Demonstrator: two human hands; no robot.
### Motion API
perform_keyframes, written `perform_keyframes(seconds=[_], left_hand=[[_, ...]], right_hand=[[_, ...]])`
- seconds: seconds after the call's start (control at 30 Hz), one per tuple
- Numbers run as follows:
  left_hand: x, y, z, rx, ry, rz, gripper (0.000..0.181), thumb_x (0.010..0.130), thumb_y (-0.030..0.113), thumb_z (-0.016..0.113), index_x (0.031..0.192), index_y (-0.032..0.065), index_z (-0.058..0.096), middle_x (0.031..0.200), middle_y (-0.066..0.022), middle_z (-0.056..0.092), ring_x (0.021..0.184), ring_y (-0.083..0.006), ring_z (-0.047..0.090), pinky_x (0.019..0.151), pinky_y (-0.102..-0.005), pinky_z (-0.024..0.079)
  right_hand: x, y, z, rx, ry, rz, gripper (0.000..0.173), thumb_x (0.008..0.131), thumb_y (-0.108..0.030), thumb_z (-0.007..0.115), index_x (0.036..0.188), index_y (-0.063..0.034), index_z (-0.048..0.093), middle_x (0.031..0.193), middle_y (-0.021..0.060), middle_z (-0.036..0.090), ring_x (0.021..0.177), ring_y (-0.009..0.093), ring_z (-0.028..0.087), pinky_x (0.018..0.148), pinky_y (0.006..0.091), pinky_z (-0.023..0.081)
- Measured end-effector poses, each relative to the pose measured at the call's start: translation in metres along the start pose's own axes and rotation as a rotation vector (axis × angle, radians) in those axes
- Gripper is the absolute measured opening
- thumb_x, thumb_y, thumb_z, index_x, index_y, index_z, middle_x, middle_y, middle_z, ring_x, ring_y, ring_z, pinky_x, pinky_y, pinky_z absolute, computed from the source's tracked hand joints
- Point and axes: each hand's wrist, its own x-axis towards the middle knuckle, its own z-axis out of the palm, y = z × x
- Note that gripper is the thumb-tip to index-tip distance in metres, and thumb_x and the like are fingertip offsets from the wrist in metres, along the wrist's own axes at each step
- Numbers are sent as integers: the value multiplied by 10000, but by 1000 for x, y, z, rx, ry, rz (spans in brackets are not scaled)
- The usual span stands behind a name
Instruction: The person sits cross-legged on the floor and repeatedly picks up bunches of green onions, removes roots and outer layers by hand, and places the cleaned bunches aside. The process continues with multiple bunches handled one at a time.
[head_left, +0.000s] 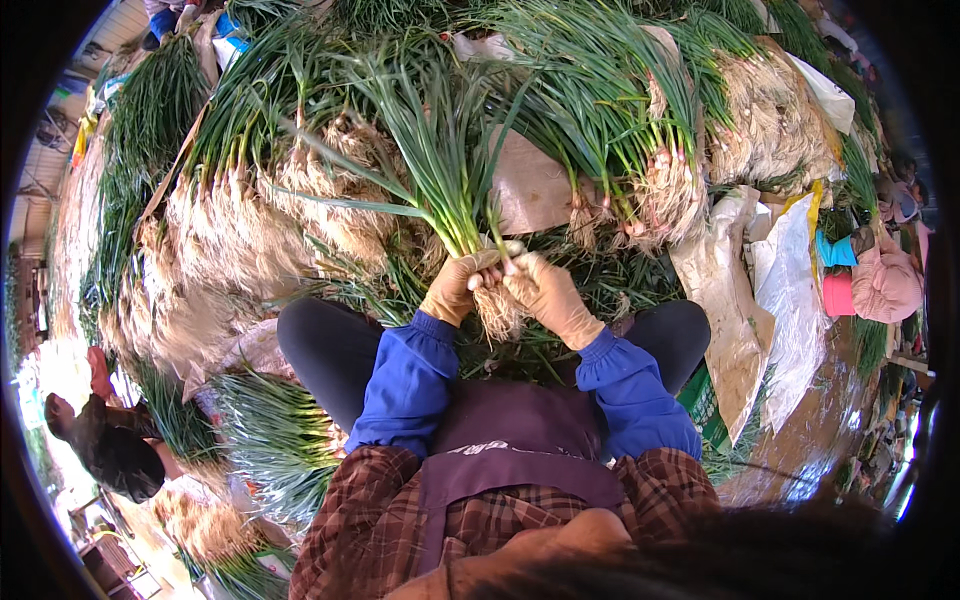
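My left hand (454, 289), in a tan glove, grips a bunch of green garlic (454, 202) by its lower stems. The leaves fan out away from me, and pale roots (499, 313) hang below my fingers. In my right hand (553, 300), gloved alike, a single stalk (501, 232) is pinched near its pinkish base, close against the bunch. Both hands meet over the gap between my bent knees. Loose green leaves (622, 274) litter the ground beneath and beyond them.
Rooted garlic piles (232, 225) lie ahead to the left, with another bundle (667, 187) ahead right. A leafy pile (277, 442) sits by my left hip. Plastic sacks (784, 262) spread at right. Other people crouch at left (112, 442) and right (885, 277).
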Motion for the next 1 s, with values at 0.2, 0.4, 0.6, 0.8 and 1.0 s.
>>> perform_keyframes(seconds=[0.2, 0.4, 0.6, 0.8, 1.0], left_hand=[[-20, -11, -2, 81, 148, 58, 159, 855, 111, 626, 913, -37, 621, 750, -113, 663, 547, -116, 580, 502, -181, 460], [-43, -1, 7, 243, 17, -34, 125, 832, 112, 601, 873, -1, 634, 752, -71, 662, 575, -86, 573, 516, -186, 429], [-38, -20, 3, 169, 100, -58, 139, 814, 100, 623, 898, -10, 626, 753, -81, 642, 580, -135, 592, 520, -222, 451], [-54, 27, 28, 254, 20, 142, 134, 779, 115, 650, 863, 21, 605, 707, -66, 630, 547, -111, 572, 481, -213, 440], [2, 34, -40, -201, 53, 75, 202, 819, 66, 646, 986, -48, 640, 735, -85, 641, 621, -116, 610, 504, -187, 467]], right_hand=[[20, 86, -57, -129, -243, 375, 369, 901, -412, 602, 961, -49, 634, 912, 60, 683, 827, 139, 617, 784, 299, 486], [26, 19, -11, 218, -281, 96, 456, 881, -455, 615, 1071, -40, 617, 996, 108, 666, 951, 184, 621, 820, 320, 491], [14, 13, 29, -495, 322, -292, 284, 904, -364, 552, 868, -103, 659, 736, 125, 626, 665, 318, 615, 588, 401, 493], [25, 118, -2, -795, -113, 326, 400, 870, -422, 557, 950, -35, 619, 905, 186, 653, 831, 347, 637, 742, 442, 501], [55, 51, -26, -583, -369, 484, 243, 878, -250, 582, 1074, -107, 595, 977, 155, 637, 910, 237, 631, 818, 348, 485]])
